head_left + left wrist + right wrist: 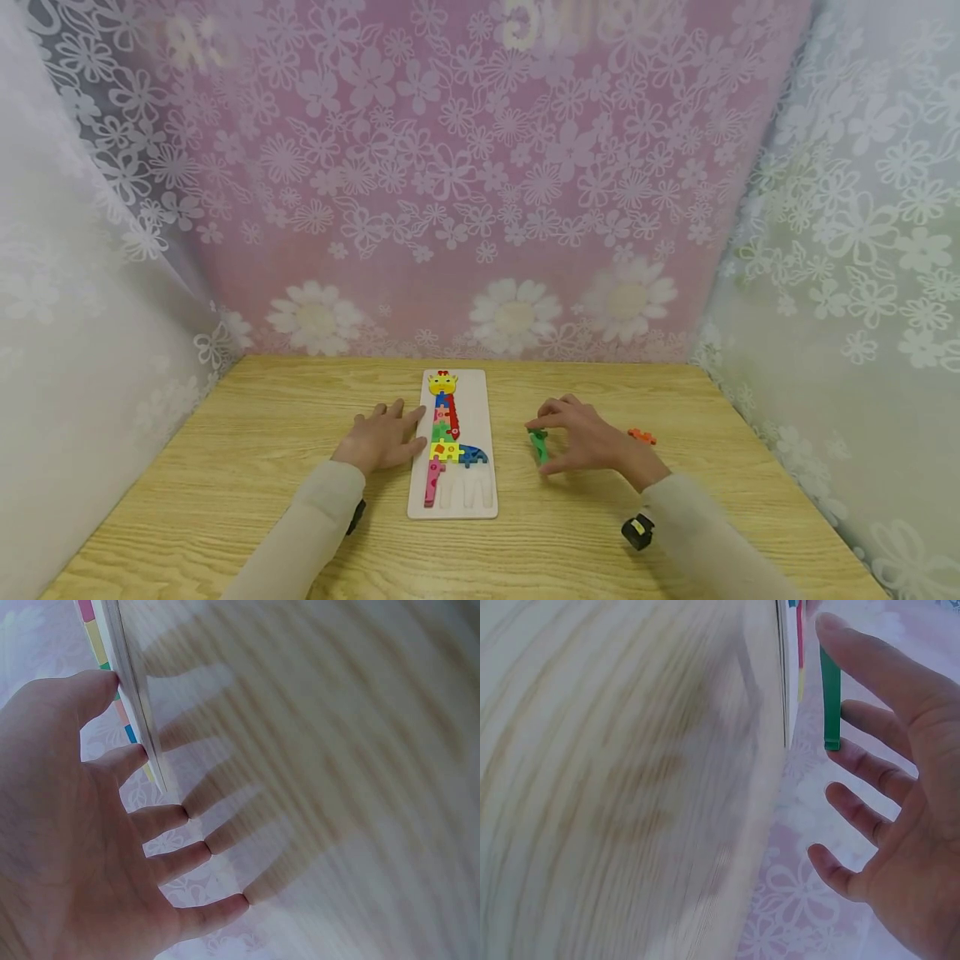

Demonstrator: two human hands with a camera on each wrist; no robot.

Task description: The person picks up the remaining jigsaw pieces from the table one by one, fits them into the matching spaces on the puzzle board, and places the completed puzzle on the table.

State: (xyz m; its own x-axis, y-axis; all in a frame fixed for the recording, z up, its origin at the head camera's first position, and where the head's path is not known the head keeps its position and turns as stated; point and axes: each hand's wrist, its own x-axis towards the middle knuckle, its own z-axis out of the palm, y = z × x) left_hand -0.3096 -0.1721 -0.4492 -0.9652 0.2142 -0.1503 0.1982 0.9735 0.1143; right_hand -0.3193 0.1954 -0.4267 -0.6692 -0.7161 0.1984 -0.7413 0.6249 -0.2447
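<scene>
A giraffe puzzle board lies upright on the table, with coloured pieces filling the head, neck and body and one pink leg piece at its lower left. Pale leg-shaped recesses show beside that leg. My left hand rests at the board's left side, fingers spread; thumb and index touch its edge in the left wrist view. Between thumb and fingertips, my right hand pinches a green puzzle piece, right of the board. The right wrist view shows this green piece edge-on, held off the table.
An orange puzzle piece lies on the wooden table, just beyond the right wrist. Flowered cloth hangs behind the table and along both sides.
</scene>
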